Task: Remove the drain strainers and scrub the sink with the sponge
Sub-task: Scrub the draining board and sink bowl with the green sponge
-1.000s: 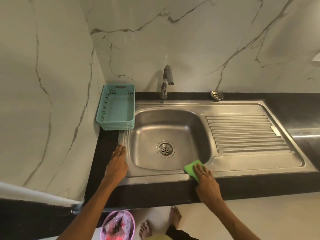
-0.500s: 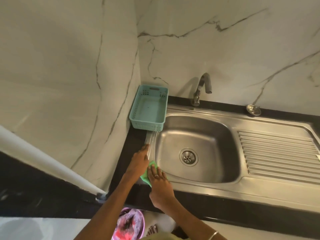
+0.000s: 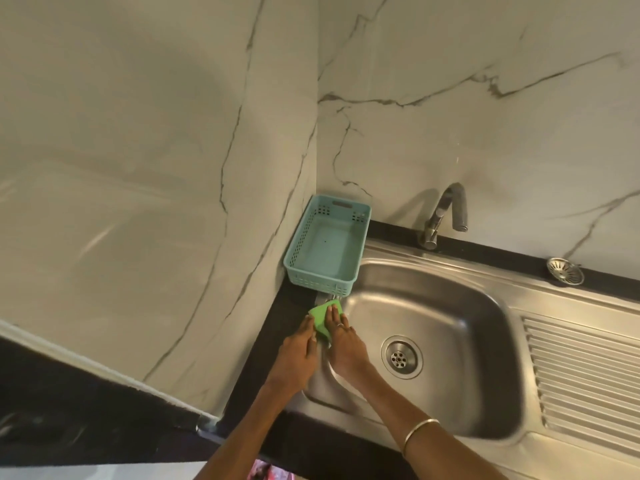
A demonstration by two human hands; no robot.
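Note:
A green sponge [image 3: 321, 320] lies on the left rim of the steel sink [image 3: 450, 306], just in front of the teal basket. My right hand [image 3: 343, 344] presses flat on the sponge, fingers spread over it. Beside it, my left hand [image 3: 298, 355] rests on the rim and the dark counter, its thumb touching the sponge's left edge. The drain [image 3: 401, 356] sits open in the basin floor. A round metal strainer [image 3: 565, 270] lies on the black ledge behind the sink, to the right of the tap.
An empty teal plastic basket [image 3: 327, 249] stands in the corner at the sink's back left. The curved tap [image 3: 445, 216] rises behind the basin. A ribbed drainboard [image 3: 581, 368] extends right. Marble walls close off the left and back.
My right hand has slid the sponge from the sink's front rim to the left rim and then farther back toward the basket. My left hand stayed on the left rim. My view swung left.

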